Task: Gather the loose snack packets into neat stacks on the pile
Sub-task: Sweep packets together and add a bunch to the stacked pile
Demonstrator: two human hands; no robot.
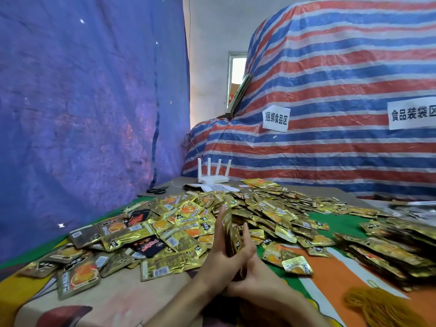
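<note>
Tarp, blue [82, 102]: hangs as a wall, left of and behind pile [271, 208] of gold snack packets.
Scissors [157, 190]: black handles, lying flat just past pile's far-left edge.
Loose packets [118, 244]: scattered flat off pile's left side, overlapping, some face up, some barcode up; a few black packets [146, 247] among the gold.
Left hand [215, 253]: at pile's near edge, fingers straight and pointing up, palm pressed flat on left face of held stack [232, 234].
Held stack: gold packets stood on edge, squeezed between both palms at pile's near edge; bottom end hidden by the hands.
Right hand [250, 260]: on stack's right face, fingers straight and close together, pressing in; cannot tell where the thumb sits.
Router [213, 175]: white, four antennas up, behind pile, next to a white paper sheet [219, 188] with a QR code.
Single packet [297, 265]: lies alone on orange-green tablecloth [342, 274], just off pile's near-right side.
Striped tarp [330, 79]: red-blue-white, draped over a bulk behind and right of pile; two white paper signs [275, 118] with printed characters stuck on it.
Neat stacks [389, 246]: packets packed in rows, right of pile, touching its right fringe.
Rubber bands [377, 305]: yellow heap on the cloth, near-right of pile, apart from it.
</note>
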